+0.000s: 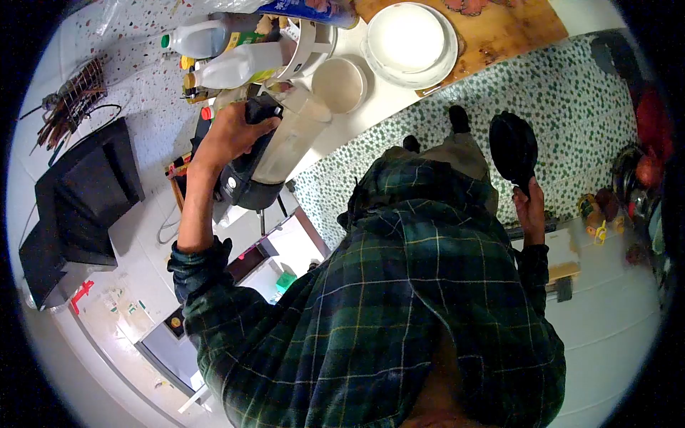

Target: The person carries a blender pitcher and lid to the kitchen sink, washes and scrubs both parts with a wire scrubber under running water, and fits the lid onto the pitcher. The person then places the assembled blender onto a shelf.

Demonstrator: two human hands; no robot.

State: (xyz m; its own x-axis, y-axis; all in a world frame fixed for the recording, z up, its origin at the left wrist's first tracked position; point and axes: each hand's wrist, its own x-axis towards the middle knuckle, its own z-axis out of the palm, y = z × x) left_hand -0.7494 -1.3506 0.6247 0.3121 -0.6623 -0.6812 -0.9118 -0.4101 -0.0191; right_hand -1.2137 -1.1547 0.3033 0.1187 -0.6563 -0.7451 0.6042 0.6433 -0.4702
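Note:
My left hand (pixel 235 132) is wrapped round the black handle of a clear blender jug (pixel 289 139). The jug is see-through, with whitish film on its wall. Its black collar (pixel 250 189) lies at the end away from the counter, while the clear end lies close to a cream bowl (pixel 339 85). Whether the two touch, I cannot tell. Out to the right, my right hand (pixel 529 207) grips the narrow end of a black round piece with a short handle (pixel 514 146), held above the floor. A small pan or a lid, I cannot tell which.
Stacked white plates (pixel 408 39) stand on a wooden board (pixel 514 28) beside the bowl. Plastic bottles (pixel 239 68) crowd the counter's left side. A wire basket of utensils (pixel 75 93) and a black angular hood-like panel (pixel 82 192) are farther left. Pots (pixel 628 167) line the right.

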